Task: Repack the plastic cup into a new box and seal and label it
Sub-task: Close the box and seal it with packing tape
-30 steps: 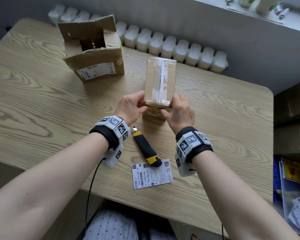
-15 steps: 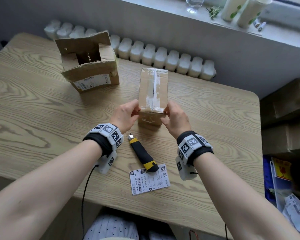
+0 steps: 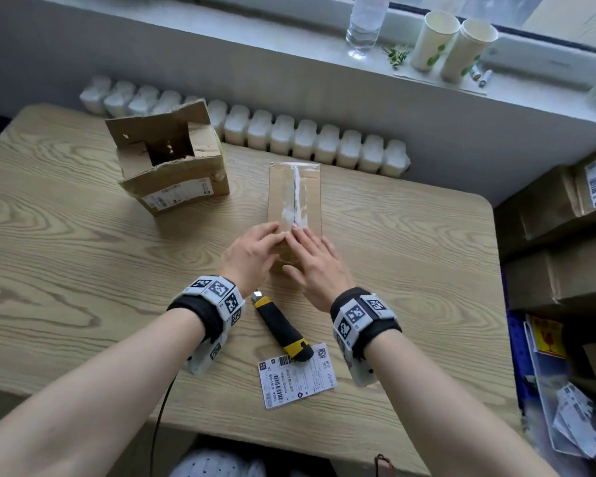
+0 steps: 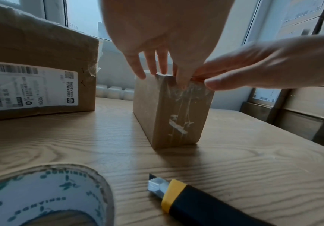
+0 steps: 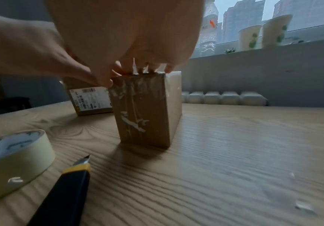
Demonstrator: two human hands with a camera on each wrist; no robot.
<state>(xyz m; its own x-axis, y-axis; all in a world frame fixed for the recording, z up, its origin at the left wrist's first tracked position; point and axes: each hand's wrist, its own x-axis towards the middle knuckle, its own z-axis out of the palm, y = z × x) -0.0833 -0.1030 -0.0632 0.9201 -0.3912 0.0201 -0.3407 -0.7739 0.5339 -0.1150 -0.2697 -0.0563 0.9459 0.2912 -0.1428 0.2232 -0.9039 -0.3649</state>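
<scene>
Both hands flat on the near end of a taped box, fingers straight.

Left hand (image 3: pixel 252 253) & right hand (image 3: pixel 315 266) lie side by side, fingers (image 4: pixel 151 64) spread & pressing clear tape onto the top near edge of the new box (image 3: pixel 295 197), which sits mid tabletop (image 3: pixel 66 263); nothing gripped, and the cup isn't visible. Wrist views show the tape wrinkled down the box's near end, plus a tape roll (image 4: pixel 41 194) w/ green print on its core, unreadable; head view doesn't show the roll. Knife (image 3: pixel 283 328), black/yellow, lies just behind the hands, its butt on a loose shipping label (image 3: pixel 296 376) reading approx "A191-BB". Old open box (image 3: pixel 172 160) at far left has a label w/ "H036" legible in left wrist view.
</scene>
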